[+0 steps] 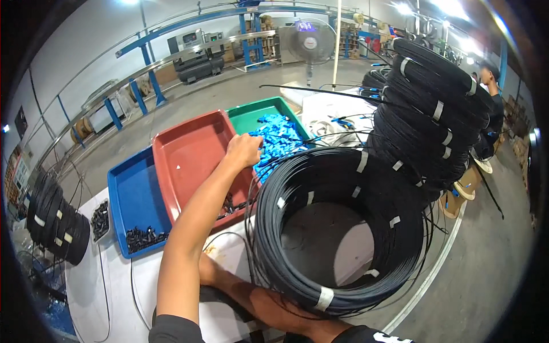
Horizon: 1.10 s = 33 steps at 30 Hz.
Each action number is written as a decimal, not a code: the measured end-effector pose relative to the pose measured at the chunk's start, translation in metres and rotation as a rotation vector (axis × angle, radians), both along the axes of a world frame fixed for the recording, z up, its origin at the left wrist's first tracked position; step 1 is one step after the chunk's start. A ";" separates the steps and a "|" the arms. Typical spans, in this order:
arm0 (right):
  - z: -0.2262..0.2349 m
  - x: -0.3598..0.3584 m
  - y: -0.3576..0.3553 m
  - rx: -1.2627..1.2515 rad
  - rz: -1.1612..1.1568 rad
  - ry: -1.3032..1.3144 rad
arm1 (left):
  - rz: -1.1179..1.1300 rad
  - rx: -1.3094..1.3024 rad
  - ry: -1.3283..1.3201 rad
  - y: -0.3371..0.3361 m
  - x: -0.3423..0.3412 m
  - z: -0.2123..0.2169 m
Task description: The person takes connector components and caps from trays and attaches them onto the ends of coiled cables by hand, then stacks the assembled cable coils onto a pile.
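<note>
My left hand (245, 150) reaches out over the red tray's (191, 143) right rim, beside a heap of small blue plastic connectors (280, 137) in the green tray (255, 108). Its fingers are curled closed; what they hold, if anything, is hidden. My right hand (209, 271) is low over the white table, mostly behind my left forearm, so its fingers do not show. Just right of my left arm stands a large coil of black cable (269, 228), bound with white tape. Thin cable ends from it stretch toward the blue connectors.
A blue tray (134, 194) with small black parts lies left of the red tray. More taped black coils are stacked (434, 108) at right, with another pile (57, 220) at far left. A fan (310, 43) stands behind; a person (493, 108) is at far right.
</note>
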State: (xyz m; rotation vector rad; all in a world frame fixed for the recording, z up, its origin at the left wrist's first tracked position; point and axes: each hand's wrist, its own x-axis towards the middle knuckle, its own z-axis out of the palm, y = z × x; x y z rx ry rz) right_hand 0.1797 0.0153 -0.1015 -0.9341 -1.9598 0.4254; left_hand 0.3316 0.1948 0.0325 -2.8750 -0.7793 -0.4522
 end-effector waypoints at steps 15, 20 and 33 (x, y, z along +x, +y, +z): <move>-0.039 -0.013 0.001 -0.061 0.020 0.020 | 0.145 0.150 0.020 0.013 0.026 -0.015; -0.037 -0.019 -0.005 -0.069 0.046 -0.004 | 0.172 0.050 0.062 0.012 0.024 -0.013; -0.031 -0.006 0.007 -0.106 0.068 -0.040 | 0.279 -0.016 0.110 0.003 0.026 -0.010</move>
